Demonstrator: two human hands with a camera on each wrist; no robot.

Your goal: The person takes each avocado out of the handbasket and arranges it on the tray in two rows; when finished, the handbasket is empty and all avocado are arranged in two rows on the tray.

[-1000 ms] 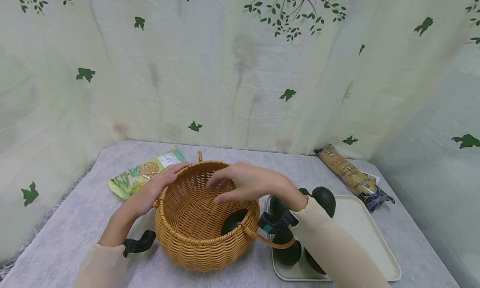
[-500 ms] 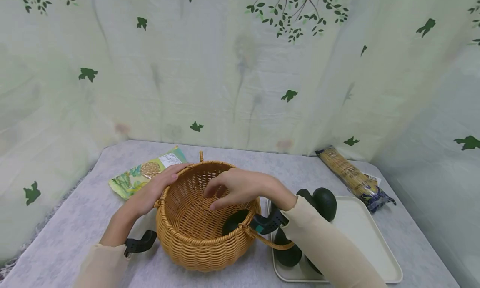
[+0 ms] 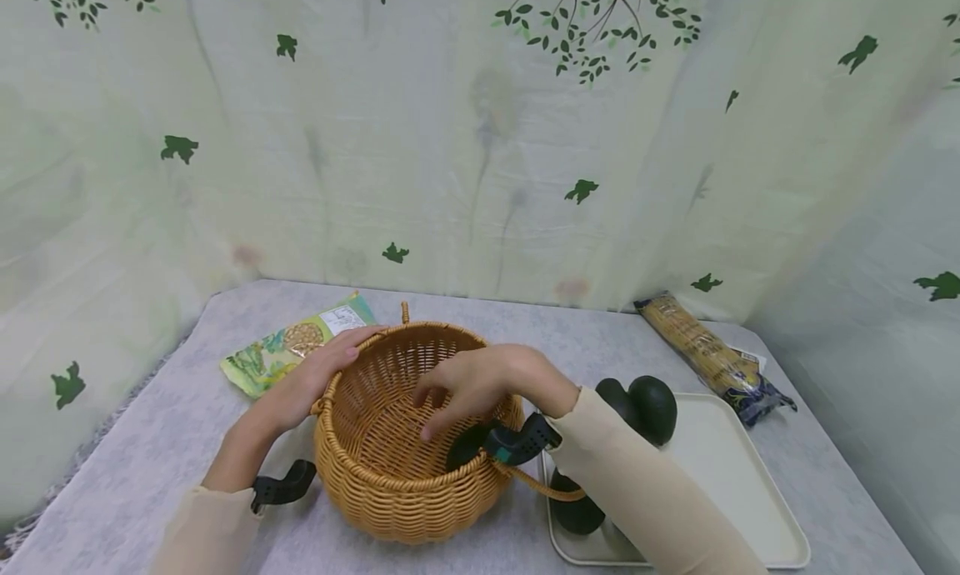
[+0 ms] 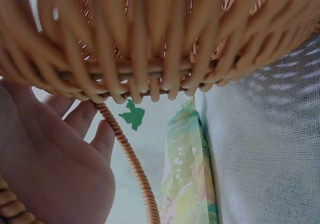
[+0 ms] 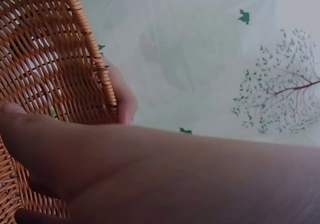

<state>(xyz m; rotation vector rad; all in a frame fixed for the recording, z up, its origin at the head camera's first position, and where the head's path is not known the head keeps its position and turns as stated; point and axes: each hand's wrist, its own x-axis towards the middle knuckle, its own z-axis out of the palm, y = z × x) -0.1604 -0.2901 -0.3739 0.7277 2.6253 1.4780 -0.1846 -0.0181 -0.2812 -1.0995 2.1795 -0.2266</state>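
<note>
A round wicker basket (image 3: pixel 405 504) stands on the table with its top open. My left hand (image 3: pixel 311 383) rests along the basket's left rim, fingers fairly straight; in the left wrist view this hand (image 4: pixel 55 154) lies beside the woven wall and the thin wicker handle (image 4: pixel 132 159). My right hand (image 3: pixel 472 387) reaches over the right rim into the basket, fingers loosely bent, with nothing visible in them. Below its wrist a dark avocado (image 3: pixel 463 448) lies inside against the right wall, partly hidden by the wrist camera. In the right wrist view the right hand (image 5: pixel 55 154) covers much of the interior.
Right of the basket, a cream tray (image 3: pixel 731 475) bears several dark avocados (image 3: pixel 652 408), partly covered by my right forearm. Behind the tray lies a long pack of dry noodles (image 3: pixel 701 350). A green food bag (image 3: pixel 292 346) lies behind the basket's left side.
My right hand has sunk lower into the basket, its wrist shifting left over the rim and covering more of the avocado inside. My left hand has stayed on the rim.
</note>
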